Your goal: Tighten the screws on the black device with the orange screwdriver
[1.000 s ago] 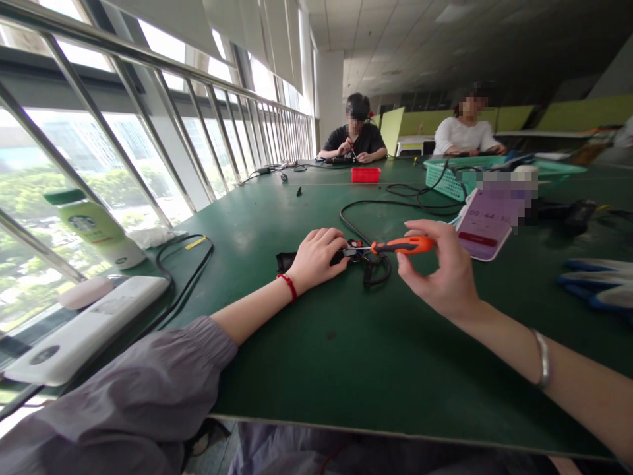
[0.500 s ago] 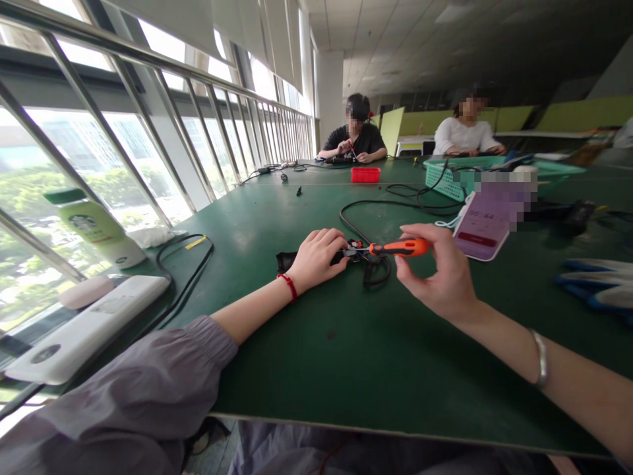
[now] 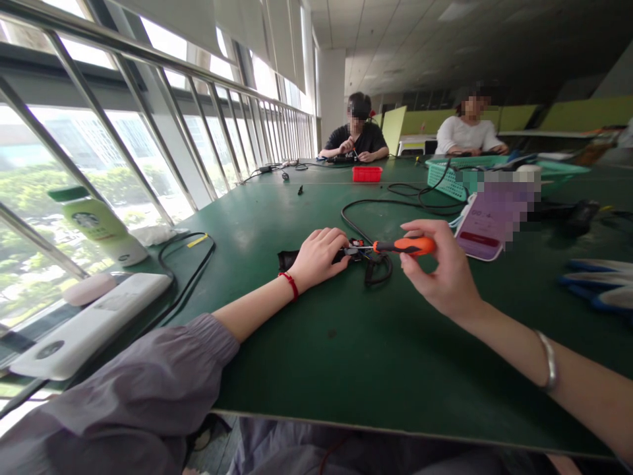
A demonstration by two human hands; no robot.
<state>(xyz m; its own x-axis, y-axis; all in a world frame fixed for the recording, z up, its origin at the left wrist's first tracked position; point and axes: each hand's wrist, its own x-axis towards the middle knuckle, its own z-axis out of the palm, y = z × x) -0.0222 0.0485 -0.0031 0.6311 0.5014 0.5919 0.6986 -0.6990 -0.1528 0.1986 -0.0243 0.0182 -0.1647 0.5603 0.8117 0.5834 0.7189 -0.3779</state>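
On the green table [image 3: 336,369], my left hand [image 3: 321,258] is closed over a dark, elongated device [image 3: 289,260] and holds it down. Its left end sticks out past my wrist side, and small wires and metal parts show at its right end; the rest is under my fingers. A screwdriver [image 3: 410,246] with an orange and black handle is in my right hand [image 3: 448,270], held between thumb and fingers. The shaft lies nearly level and points left, with its tip at the wired end of the device. A black cable [image 3: 353,210] runs from there toward the back.
A phone [image 3: 487,221] leans by a green basket [image 3: 448,177] at right, with blue-and-white gloves [image 3: 601,284] nearer me. A small red box [image 3: 366,174] stands farther back. At left are a bottle [image 3: 101,227] and a white power bank [image 3: 93,323]. Two people sit across the table.
My right hand and the screwdriver have shifted slightly to the right. The left hand stays on the device.
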